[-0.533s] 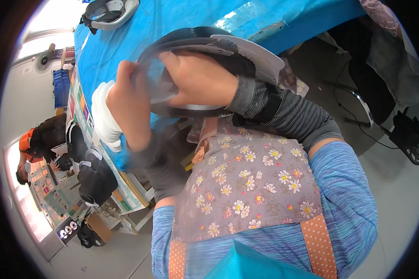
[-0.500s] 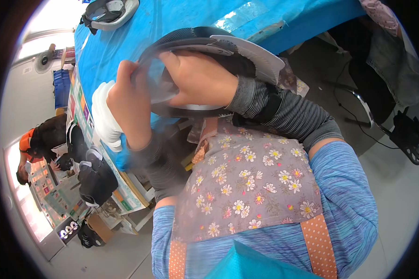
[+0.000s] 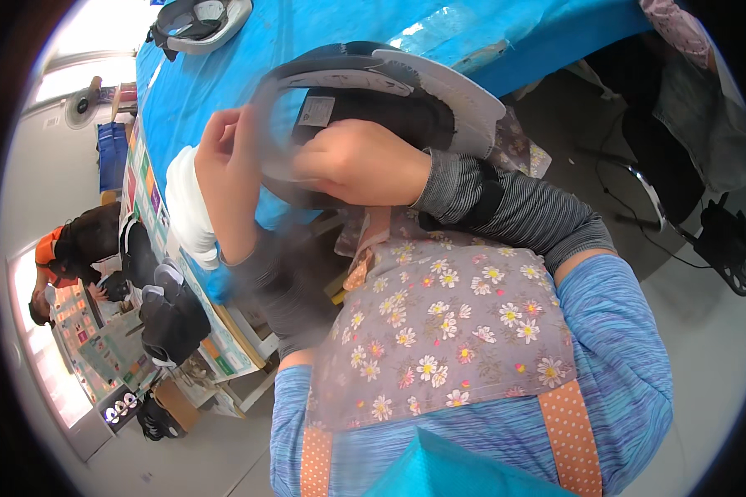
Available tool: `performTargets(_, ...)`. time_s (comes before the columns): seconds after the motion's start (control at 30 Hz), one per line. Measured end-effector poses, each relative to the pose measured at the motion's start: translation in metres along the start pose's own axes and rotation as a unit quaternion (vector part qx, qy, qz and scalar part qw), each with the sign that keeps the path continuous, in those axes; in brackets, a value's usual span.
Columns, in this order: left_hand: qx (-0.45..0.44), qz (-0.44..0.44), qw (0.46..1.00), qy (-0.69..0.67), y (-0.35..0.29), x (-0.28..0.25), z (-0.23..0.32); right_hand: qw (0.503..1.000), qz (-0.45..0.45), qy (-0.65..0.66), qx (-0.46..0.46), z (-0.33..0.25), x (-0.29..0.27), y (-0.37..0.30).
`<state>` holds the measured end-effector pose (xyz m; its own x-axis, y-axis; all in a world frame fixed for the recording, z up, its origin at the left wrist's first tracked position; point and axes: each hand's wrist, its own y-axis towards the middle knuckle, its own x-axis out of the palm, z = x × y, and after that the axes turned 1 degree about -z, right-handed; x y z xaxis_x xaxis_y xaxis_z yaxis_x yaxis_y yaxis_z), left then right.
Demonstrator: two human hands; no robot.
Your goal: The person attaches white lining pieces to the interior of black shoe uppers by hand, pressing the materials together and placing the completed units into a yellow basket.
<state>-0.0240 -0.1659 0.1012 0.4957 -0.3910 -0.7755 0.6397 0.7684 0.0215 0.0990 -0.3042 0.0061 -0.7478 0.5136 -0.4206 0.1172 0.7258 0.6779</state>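
A black cap (image 3: 389, 112) is held up over the edge of the blue-covered table, its inside facing me. A pale label (image 3: 315, 111) shows in it, and a stiff white curved piece (image 3: 464, 91) with a ragged edge runs along its right side. My left hand (image 3: 230, 170) is at the cap's left rim with fingers bent and pinched against it; a smear blurs the fingertips. My right hand (image 3: 365, 161) is closed on the near left part of the rim, its fingertips turned in and mostly hidden.
Another cap, white and black (image 3: 199, 26), lies at the table's far left. Beside my left wrist is a white bundle (image 3: 191, 207). Stacked black caps (image 3: 170, 319) sit on a side table, and a person (image 3: 75, 248) bends over work beyond. A dark chair (image 3: 646, 157) stands at right.
My right hand has drawn down and back from inside the cap, baring its black interior and label. The fingers of my left hand have shifted slightly along the rim.
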Motion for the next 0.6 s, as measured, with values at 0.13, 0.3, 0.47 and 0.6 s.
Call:
performTargets(0.13, 0.116, -0.030, 0.929, -0.349, 0.000, 0.020, -0.039, 1.000, 0.003, 0.010, -0.010, 0.007, 0.001, -0.003)
performTargets(0.3, 0.114, 0.020, 0.923, -0.368, -0.005, 0.053, -0.042, 0.999, -0.016, 0.015, -0.048, 0.010, 0.001, -0.001)
performTargets(0.47, 0.102, 0.042, 0.919, -0.378, -0.007, 0.058, -0.036, 0.998, -0.006, -0.002, -0.060, 0.009, 0.004, -0.001)
performTargets(0.6, 0.101, 0.065, 0.906, -0.407, -0.008, 0.062, -0.024, 0.998, 0.015, -0.013, -0.054, 0.006, 0.009, -0.001)
